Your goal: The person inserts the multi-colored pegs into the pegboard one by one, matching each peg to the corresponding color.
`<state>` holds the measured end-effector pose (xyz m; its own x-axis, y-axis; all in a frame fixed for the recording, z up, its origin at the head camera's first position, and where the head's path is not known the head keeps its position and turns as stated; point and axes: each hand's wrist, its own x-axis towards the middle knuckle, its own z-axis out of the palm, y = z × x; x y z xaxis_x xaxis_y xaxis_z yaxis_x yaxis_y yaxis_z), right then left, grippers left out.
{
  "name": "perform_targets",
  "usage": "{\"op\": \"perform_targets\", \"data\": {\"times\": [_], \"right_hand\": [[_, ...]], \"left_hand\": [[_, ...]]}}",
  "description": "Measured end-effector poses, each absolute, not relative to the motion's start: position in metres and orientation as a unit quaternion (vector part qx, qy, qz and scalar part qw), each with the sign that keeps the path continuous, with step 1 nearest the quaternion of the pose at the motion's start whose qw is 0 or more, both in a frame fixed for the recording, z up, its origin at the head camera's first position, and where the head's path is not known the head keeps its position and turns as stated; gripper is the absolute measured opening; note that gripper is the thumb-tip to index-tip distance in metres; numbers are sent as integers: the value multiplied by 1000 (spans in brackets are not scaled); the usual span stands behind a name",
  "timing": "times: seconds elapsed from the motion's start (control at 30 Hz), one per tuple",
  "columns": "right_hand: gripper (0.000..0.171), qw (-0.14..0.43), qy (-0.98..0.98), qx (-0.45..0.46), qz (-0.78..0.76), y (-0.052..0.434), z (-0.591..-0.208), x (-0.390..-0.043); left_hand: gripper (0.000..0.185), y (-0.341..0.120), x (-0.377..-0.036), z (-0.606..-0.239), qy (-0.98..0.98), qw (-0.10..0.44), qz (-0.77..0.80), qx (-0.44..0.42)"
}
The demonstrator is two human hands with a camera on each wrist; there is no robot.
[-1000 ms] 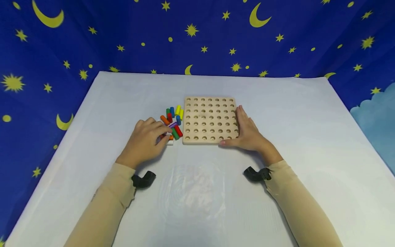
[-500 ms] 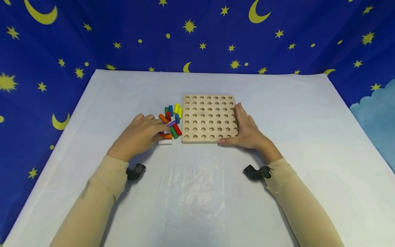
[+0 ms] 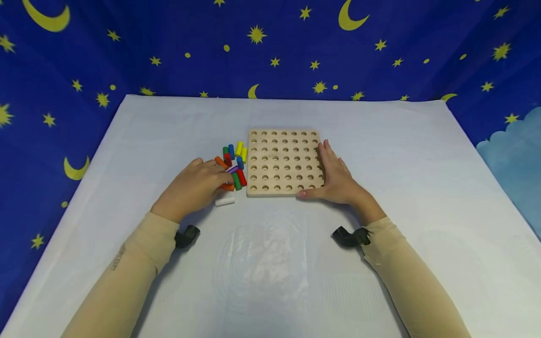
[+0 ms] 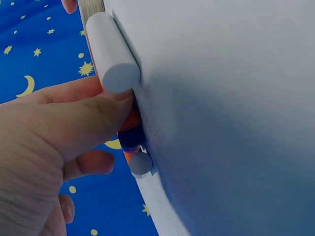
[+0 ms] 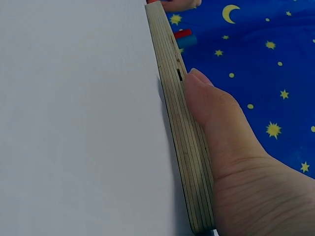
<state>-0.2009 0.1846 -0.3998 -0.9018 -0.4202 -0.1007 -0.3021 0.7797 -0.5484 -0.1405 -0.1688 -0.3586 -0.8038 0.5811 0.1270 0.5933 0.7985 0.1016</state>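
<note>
Two hands: both down on the white table cloth point(image 3: 380, 141), mid-frame in the head view
Left hand point(image 3: 194, 188): sits at the pile of coloured pegs point(image 3: 232, 164) left of centre, fingers curled in among them, fingertips on the orange peg point(image 3: 228, 187); can't tell if it's actually pinched yet
What changed: half a second ago the white peg point(image 3: 224, 201) lay closer to the orange one, now it's rolled a bit toward the bottom of the frame and the hand has crept in toward the pile, so I reckon it's still sorting out which peg to take
White peg now: loose, just below the fingertips, near the board's lower left corner; wrist view shows it lying beside the thumb point(image 4: 83, 118), not held
Right hand point(image 3: 338, 178): flat and relaxed, hasn't budged, pressed against the right edge of the wooden peg board point(image 3: 283, 162), thumb along its near edge
Board: centre of frame, every hole empty, pegs just left of it
</note>
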Motion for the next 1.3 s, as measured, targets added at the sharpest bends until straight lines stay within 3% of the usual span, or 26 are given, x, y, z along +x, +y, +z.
{"op": "perform_targets", "data": {"times": [0.4,0.9,1.3], "right_hand": [[141,106,938,-194,-268,184,-399,-200],[140,98,939,-197,-263,185,-400,-198],[139,99,938,-200,-264,185,-400,-198]], "left_hand": [[29,-171,-139,-360,-947,45,-106,-300],[35,-167,-152,-359,-934,-63,-304,-178],[38,-165,-162,-362,-896,-30,-424,-128]]}}
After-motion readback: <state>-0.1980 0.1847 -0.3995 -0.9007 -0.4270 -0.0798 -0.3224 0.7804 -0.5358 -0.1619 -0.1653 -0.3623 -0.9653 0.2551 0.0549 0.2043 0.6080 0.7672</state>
